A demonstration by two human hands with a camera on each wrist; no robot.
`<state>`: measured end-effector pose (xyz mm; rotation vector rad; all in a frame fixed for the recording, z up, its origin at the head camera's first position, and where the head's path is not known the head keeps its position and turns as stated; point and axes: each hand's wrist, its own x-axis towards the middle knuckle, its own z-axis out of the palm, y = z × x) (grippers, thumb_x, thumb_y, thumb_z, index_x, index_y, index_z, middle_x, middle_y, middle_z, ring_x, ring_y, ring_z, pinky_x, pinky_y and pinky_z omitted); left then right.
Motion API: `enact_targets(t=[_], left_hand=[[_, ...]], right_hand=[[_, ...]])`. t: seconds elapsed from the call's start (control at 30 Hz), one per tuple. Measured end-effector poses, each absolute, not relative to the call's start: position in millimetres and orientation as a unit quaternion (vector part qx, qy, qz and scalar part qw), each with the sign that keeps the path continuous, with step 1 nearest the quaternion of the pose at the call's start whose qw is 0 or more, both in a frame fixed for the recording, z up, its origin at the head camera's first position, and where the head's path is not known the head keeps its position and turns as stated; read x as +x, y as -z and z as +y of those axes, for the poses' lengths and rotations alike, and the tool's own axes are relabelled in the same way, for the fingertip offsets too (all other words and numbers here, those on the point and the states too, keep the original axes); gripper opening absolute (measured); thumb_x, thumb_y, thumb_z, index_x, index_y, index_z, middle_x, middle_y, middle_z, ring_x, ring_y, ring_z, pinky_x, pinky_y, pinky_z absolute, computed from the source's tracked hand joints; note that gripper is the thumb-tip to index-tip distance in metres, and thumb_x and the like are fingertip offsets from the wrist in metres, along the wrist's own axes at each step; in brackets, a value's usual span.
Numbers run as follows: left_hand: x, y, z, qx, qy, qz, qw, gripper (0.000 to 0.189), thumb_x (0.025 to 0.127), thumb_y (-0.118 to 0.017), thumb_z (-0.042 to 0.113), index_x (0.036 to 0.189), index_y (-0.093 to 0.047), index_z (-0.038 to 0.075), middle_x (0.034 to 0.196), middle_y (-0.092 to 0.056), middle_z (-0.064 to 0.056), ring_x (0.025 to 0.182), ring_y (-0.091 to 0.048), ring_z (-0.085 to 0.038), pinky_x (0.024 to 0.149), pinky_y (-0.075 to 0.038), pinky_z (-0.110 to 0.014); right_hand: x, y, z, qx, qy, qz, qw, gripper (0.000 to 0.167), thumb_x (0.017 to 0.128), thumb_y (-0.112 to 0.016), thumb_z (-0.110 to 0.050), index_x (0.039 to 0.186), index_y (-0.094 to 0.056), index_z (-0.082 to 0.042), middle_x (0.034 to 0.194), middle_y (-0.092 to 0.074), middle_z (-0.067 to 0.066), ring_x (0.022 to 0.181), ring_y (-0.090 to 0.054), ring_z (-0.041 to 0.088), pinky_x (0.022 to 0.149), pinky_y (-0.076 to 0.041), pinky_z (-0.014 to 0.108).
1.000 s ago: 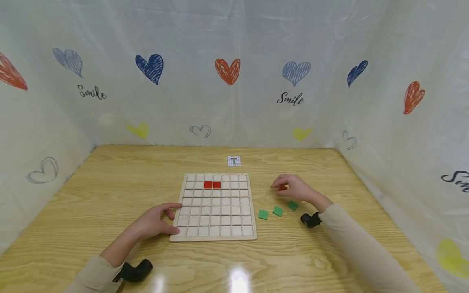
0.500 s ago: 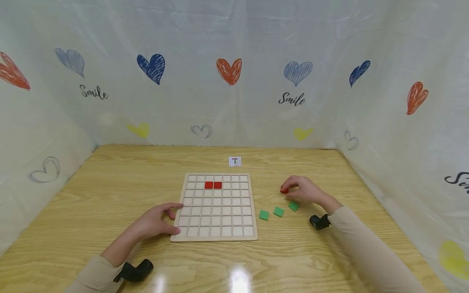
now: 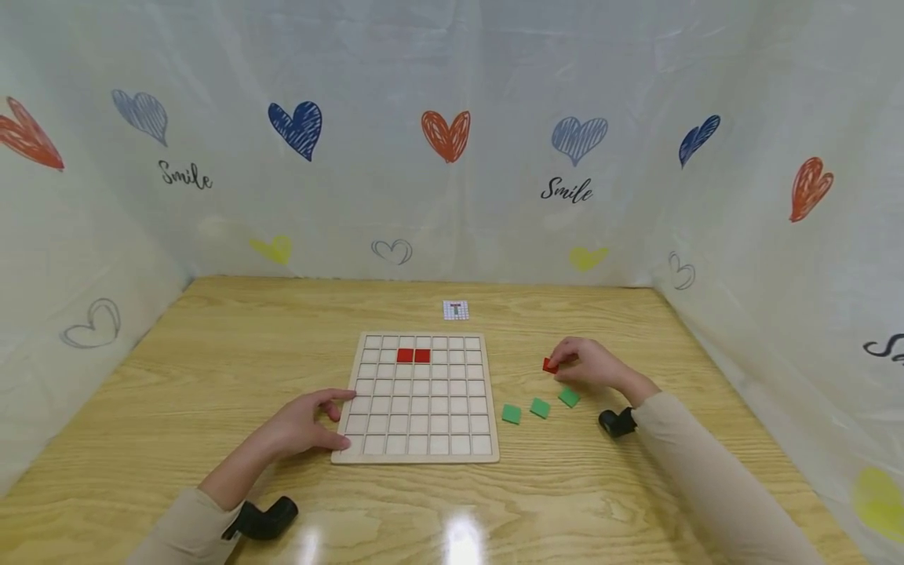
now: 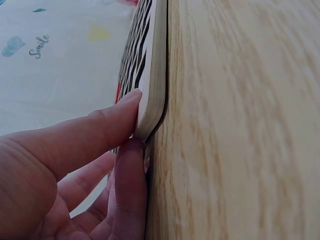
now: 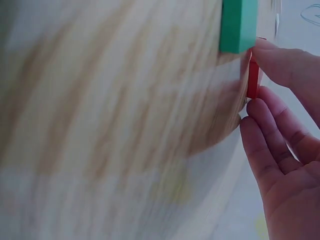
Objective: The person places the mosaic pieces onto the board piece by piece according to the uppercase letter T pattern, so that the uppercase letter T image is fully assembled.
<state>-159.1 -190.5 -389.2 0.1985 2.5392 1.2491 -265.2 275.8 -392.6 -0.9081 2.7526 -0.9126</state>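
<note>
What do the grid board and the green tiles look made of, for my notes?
Grid board: likely wood or plywood, matte, judging by its pale top and tan edge.
Green tiles: smooth, solid colour on face and side; plastic or painted wood, unclear which.
</note>
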Motion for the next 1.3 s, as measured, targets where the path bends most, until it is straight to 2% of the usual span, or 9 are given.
enact_targets(t=[0.23,0.8,1.3], left_hand=[[-159.5,389.2,-191.1,0.074,-0.436,0.884,0.153,0.071,0.068,-0.083,0.013,0.13,-0.051,0.003,0.091,-0.047,-0.007,0.069,-0.04,-0.02,0.064,-0.035,-0.033],[-158.7,388.0,-189.8,0.063,-0.434,0.885,0.156,0.071,0.068,-0.083,0.013,0.131,-0.051,0.004,0.092,-0.047,-0.007,0.069,-0.04,-0.02,0.062,-0.035,-0.032],[-159.1,389.5,-189.5,0.068,-0.433,0.886,0.151,0.072,0.067,-0.083,0.013,0.13,-0.051,0.002,0.092,-0.047,-0.007,0.068,-0.039,-0.02,0.061,-0.035,-0.031]], right_hand=[[-267.0,391.8,270.8,-0.29,0.296,0.909,0.053,0.009,0.079,-0.072,-0.003,0.088,-0.072,-0.007,0.09,-0.062,0.001,0.084,-0.058,0.018,0.075,-0.047,0.032],[-268.4,388.9,247.6,-0.301,0.299,0.904,0.048,0.013,0.078,-0.073,-0.002,0.089,-0.072,-0.007,0.09,-0.062,0.0,0.081,-0.057,0.016,0.073,-0.047,0.031],[-269.2,382.6,221.8,-0.316,0.311,0.894,0.058,0.015,0.079,-0.072,-0.003,0.094,-0.072,-0.005,0.091,-0.062,0.0,0.085,-0.057,0.017,0.077,-0.047,0.032]])
